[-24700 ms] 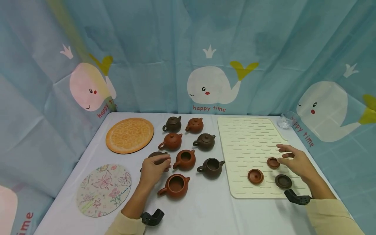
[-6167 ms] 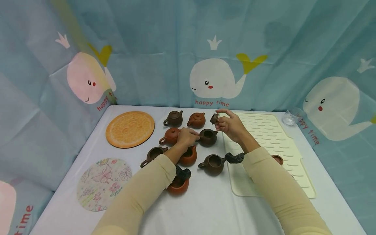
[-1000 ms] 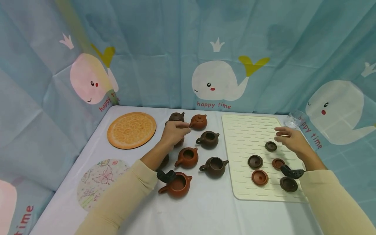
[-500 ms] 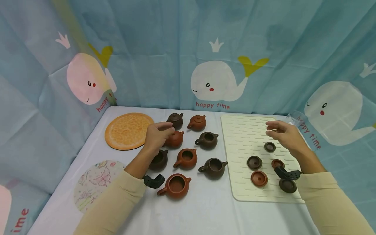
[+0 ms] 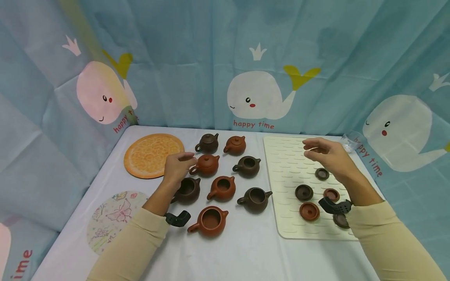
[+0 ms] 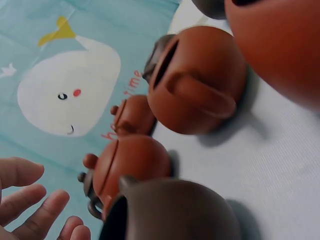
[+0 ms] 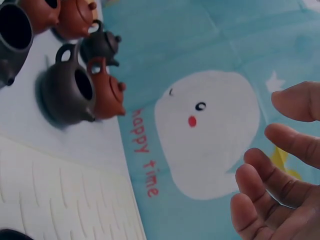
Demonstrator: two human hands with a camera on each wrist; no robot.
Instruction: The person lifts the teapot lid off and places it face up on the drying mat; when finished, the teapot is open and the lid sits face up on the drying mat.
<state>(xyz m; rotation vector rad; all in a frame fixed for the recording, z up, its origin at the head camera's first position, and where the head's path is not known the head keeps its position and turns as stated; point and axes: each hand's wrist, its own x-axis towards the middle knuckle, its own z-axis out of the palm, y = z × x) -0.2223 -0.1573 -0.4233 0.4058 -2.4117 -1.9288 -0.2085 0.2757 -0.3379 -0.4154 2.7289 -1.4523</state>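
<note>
In the head view my left hand [image 5: 174, 170] hovers with bent, relaxed fingers beside the handle of a lidded red-clay teapot [image 5: 207, 165], holding nothing. Two more lidded teapots, one dark [image 5: 209, 143] and one red [image 5: 235, 145], stand behind it. Lidless ones stand around and nearer: dark teapots [image 5: 256, 205] and red teapots [image 5: 213, 230], their mouths showing. My right hand [image 5: 332, 156], fingers loosely bent and holding nothing, is raised over the cream mat [image 5: 288, 230]. On that mat lie dark lids [image 5: 304, 192] and red lids [image 5: 309, 211], one dark lid partly hidden by the wrist camera.
A round orange mat [image 5: 152, 156] lies at the back left. Nearer is a round butterfly-print mat [image 5: 105, 230], partly covered by my left sleeve. A clear glass [image 5: 349, 143] stands at the back right corner. A blue whale-print curtain [image 5: 197, 97] encloses the table.
Earlier my right hand held a dark lid from the back-right dark teapot; that lid is now on the mat. Lately my left hand drew back leftward, and my right hand moved left and up.
</note>
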